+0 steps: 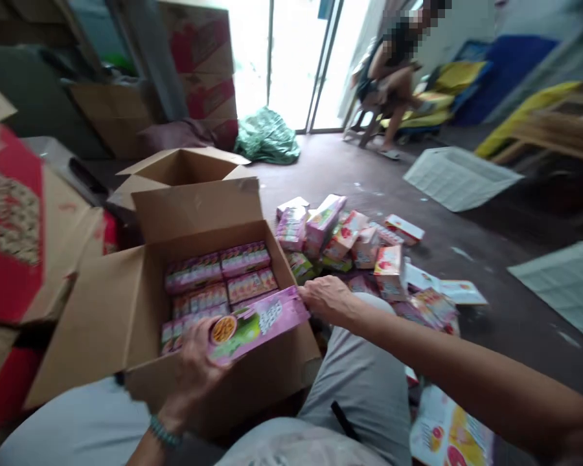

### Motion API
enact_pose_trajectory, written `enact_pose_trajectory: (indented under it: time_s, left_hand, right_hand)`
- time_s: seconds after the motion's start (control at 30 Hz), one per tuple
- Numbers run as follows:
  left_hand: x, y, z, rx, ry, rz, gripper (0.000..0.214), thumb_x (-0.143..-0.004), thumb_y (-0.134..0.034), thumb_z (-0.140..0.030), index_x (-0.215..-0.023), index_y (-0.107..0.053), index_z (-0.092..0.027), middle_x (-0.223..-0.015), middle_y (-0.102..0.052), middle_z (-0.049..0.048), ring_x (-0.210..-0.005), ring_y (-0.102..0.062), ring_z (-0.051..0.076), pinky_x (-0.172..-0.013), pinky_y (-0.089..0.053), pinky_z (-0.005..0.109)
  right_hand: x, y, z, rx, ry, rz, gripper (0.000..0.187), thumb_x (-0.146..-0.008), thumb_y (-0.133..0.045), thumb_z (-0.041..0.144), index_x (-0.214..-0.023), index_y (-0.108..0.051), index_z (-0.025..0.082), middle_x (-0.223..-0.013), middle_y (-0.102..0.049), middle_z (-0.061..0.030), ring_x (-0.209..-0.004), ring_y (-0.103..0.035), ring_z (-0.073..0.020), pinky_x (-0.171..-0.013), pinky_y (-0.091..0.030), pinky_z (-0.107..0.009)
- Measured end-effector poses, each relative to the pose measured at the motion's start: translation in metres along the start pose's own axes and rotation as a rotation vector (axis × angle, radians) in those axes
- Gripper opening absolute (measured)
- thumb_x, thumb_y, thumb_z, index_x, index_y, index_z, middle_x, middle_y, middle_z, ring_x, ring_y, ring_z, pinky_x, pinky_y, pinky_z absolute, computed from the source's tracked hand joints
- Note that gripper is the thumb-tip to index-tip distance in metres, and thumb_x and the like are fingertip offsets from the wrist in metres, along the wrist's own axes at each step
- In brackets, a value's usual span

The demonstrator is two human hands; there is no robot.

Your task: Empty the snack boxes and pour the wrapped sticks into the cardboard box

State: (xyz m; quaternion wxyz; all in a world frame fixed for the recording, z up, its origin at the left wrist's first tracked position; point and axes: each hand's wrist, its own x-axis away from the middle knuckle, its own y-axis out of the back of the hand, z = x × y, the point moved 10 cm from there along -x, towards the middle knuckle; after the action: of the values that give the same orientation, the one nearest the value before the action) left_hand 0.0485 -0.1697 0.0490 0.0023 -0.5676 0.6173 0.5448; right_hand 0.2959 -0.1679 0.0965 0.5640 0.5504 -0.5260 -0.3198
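Observation:
A long purple carton (265, 327) with a passion fruit picture lies slanted over the near edge of an open cardboard box (136, 310). At the carton's left end, my left hand (197, 356) is wrapped round it, a beaded bracelet at the wrist. My right hand (325, 296) is closed at the carton's right end, its fingertips partly hidden. Inside the cardboard box stand rows of small purple packs (194, 272) and orange-pink packs (252, 285); the carton covers part of the near rows.
Loose colourful cartons (347, 233) are heaped on the floor to the right. Behind stands another open box (189, 169); a red-printed box (17, 226) is at left. A person (393, 65) sits at the back right, near pale folded sheets (459, 175).

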Motion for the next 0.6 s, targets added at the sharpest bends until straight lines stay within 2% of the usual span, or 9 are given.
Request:
enact_pose_trajectory:
  time_s: [0.03,0.1,0.2,0.27,0.33,0.43,0.53,0.57,0.6]
  left_hand:
    - [-0.001,-0.003,0.007,0.023,0.008,0.016,0.065,-0.070,-0.078,-0.039,-0.126,-0.050,-0.022,-0.115,-0.063,0.0131,-0.105,-0.061,0.033,-0.095,-0.050,0.047]
    - [-0.007,-0.008,0.030,0.087,0.133,0.058,0.061,-0.069,-0.075,-0.044,-0.123,-0.054,-0.024,-0.116,-0.064,0.0119,-0.106,-0.061,0.033,-0.098,-0.048,0.049]
    - [-0.025,-0.019,0.064,0.156,0.510,0.142,0.063,-0.062,-0.075,-0.055,-0.115,-0.061,-0.024,-0.113,-0.066,0.0099,-0.098,-0.064,0.033,-0.089,-0.052,0.048]
    - [-0.046,-0.032,0.064,0.226,0.748,0.194,0.072,-0.055,-0.080,-0.062,-0.112,-0.063,-0.023,-0.108,-0.068,0.0094,-0.090,-0.066,0.032,-0.074,-0.055,0.043]
    - [-0.079,-0.054,0.034,0.373,0.856,0.232,0.078,-0.049,-0.084,-0.063,-0.110,-0.062,-0.020,-0.103,-0.068,0.0095,-0.086,-0.066,0.029,-0.063,-0.053,0.035]
    - [-0.146,-0.100,-0.045,0.669,0.776,0.272,0.078,-0.050,-0.086,-0.061,-0.108,-0.060,-0.015,-0.102,-0.067,0.0104,-0.087,-0.065,0.023,-0.067,-0.051,0.029]
    - [-0.203,-0.148,-0.110,0.963,0.669,0.383,0.070,-0.067,-0.075,-0.064,-0.114,-0.059,-0.015,-0.108,-0.066,0.0116,-0.091,-0.066,0.021,-0.074,-0.052,0.030]
    - [-0.219,-0.159,-0.118,0.945,0.599,0.430,0.065,-0.074,-0.069,-0.065,-0.114,-0.060,-0.015,-0.110,-0.066,0.0114,-0.094,-0.065,0.020,-0.077,-0.051,0.029]
    - [-0.233,-0.163,-0.114,0.859,0.532,0.425,0.061,-0.079,-0.065,-0.064,-0.116,-0.061,-0.016,-0.110,-0.067,0.0103,-0.095,-0.065,0.019,-0.079,-0.051,0.028]
  right_hand:
    - [0.005,-0.001,-0.011,-0.036,-0.028,-0.012,0.023,-0.092,-0.047,0.012,-0.099,-0.068,0.016,-0.089,-0.074,-0.0107,-0.082,-0.072,-0.0224,-0.061,-0.040,-0.027]
    - [0.018,-0.002,-0.037,-0.113,-0.156,-0.066,0.020,-0.090,-0.049,0.012,-0.099,-0.067,0.017,-0.090,-0.074,-0.0096,-0.083,-0.071,-0.0212,-0.061,-0.038,-0.026]
    - [0.049,0.000,-0.065,-0.260,-0.388,-0.299,0.020,-0.095,-0.043,0.013,-0.095,-0.063,0.016,-0.088,-0.073,-0.0078,-0.081,-0.070,-0.0184,-0.063,-0.037,-0.026]
    - [0.067,0.001,-0.061,-0.371,-0.416,-0.491,0.019,-0.097,-0.042,0.015,-0.090,-0.060,0.017,-0.084,-0.071,-0.0057,-0.078,-0.068,-0.0167,-0.064,-0.036,-0.026]
    - [0.077,0.004,-0.044,-0.466,-0.337,-0.644,0.015,-0.096,-0.046,0.017,-0.086,-0.057,0.019,-0.079,-0.069,-0.0036,-0.073,-0.066,-0.0155,-0.063,-0.036,-0.026]
    - [0.085,0.020,-0.027,-0.587,-0.234,-0.833,0.017,-0.095,-0.045,0.017,-0.081,-0.054,0.020,-0.075,-0.067,-0.0022,-0.067,-0.061,-0.0139,-0.062,-0.035,-0.025]
    - [0.084,0.045,-0.043,-0.721,-0.241,-0.939,0.023,-0.096,-0.042,0.020,-0.076,-0.052,0.021,-0.069,-0.062,-0.0011,-0.061,-0.055,-0.0129,-0.060,-0.034,-0.024]
    - [0.081,0.053,-0.055,-0.756,-0.265,-0.964,0.024,-0.097,-0.042,0.022,-0.075,-0.052,0.021,-0.067,-0.060,-0.0006,-0.058,-0.052,-0.0128,-0.060,-0.033,-0.024]
    - [0.076,0.061,-0.068,-0.781,-0.295,-0.986,0.025,-0.097,-0.043,0.025,-0.074,-0.052,0.021,-0.064,-0.058,-0.0001,-0.056,-0.049,-0.0129,-0.059,-0.032,-0.025]
